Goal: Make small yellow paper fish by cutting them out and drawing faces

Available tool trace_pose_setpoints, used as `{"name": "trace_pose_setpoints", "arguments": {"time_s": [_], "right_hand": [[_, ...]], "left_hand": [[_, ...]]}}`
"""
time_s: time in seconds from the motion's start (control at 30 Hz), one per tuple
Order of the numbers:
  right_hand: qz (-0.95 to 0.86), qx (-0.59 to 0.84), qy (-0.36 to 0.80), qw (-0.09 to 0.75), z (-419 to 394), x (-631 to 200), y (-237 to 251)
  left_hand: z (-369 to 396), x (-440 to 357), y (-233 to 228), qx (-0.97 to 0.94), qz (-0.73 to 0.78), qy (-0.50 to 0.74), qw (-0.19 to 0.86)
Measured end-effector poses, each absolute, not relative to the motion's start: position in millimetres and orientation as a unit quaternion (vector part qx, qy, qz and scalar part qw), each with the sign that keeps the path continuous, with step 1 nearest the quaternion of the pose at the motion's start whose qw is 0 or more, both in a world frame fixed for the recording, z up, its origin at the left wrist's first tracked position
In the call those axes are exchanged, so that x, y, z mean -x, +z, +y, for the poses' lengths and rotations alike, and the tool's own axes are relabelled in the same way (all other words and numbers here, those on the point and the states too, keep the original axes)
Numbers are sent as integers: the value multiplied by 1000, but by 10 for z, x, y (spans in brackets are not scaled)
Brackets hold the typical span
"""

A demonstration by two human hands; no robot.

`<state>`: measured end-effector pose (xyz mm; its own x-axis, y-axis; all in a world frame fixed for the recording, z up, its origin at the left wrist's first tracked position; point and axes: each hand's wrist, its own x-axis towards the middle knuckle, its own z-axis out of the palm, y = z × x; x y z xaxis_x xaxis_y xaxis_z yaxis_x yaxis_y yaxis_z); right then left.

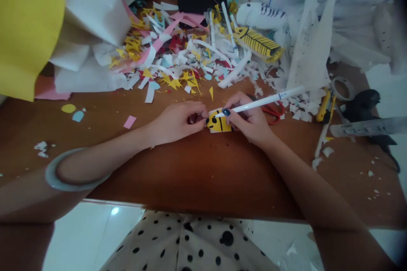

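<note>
Your left hand (178,120) is pinching the small yellow paper piece with black marks (218,123) down on the brown wooden table (197,169) — your right hand (249,120) is gripping a white marker pen (263,100), its tip touching the paper — red-handled scissors (273,112) are lying just behind

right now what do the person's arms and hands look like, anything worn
Both arms are bare, with no sleeves in view. The left arm wears a wide, pale grey bangle near the elbow. The right hand has dark blue polish on a nail; the left hand shows no rings or marks that can be made out.
</note>
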<state>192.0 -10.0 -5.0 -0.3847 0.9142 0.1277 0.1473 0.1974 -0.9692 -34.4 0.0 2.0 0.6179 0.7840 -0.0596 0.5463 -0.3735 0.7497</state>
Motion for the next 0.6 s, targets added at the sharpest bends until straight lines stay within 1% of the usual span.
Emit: {"name": "trace_pose_setpoints", "arguments": {"time_s": [0.17,0.37,0.6], "right_hand": [[-670,415,483,382,-96,-1911,-72],[-650,433,481,398,-109,-1877,-61],[-672,449,461,367,-121,-1903,-51]], "left_hand": [[-2,335,24,-813,419,152,375],[0,323,36,-816,422,146,366],[0,320,32,-801,423,160,392]]}}
